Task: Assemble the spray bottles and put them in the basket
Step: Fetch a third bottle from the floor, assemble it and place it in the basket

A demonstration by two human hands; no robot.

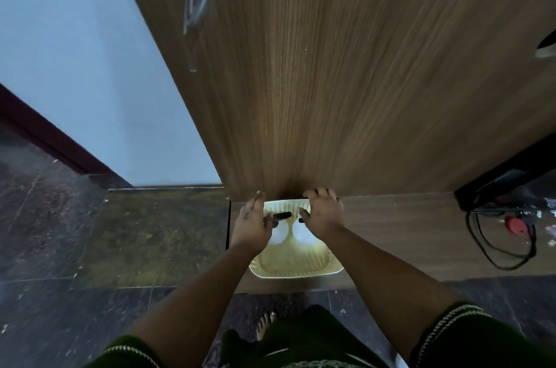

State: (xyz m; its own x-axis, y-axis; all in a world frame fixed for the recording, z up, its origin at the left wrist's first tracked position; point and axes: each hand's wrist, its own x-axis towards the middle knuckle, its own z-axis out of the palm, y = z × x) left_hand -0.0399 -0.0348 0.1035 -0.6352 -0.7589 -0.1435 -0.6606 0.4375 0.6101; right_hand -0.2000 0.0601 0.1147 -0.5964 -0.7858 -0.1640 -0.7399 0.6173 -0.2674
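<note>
A cream perforated basket sits on a low wooden ledge against the cabinet. Two white spray bottles lie side by side inside it, heads pointing away from me. The left spray bottle has a black trigger head. My left hand is over it, thumb at the bottle's neck and fingers stretched along the basket's left side. My right hand covers the top of the right spray bottle, with fingers curled down over its head near the basket's far rim. Only a black tip of that head shows.
A tall wood-grain cabinet with metal handles rises straight behind the basket. A black cable and a red plug lie on the ledge to the right. Dark stone floor surrounds the ledge, and my bare foot stands below.
</note>
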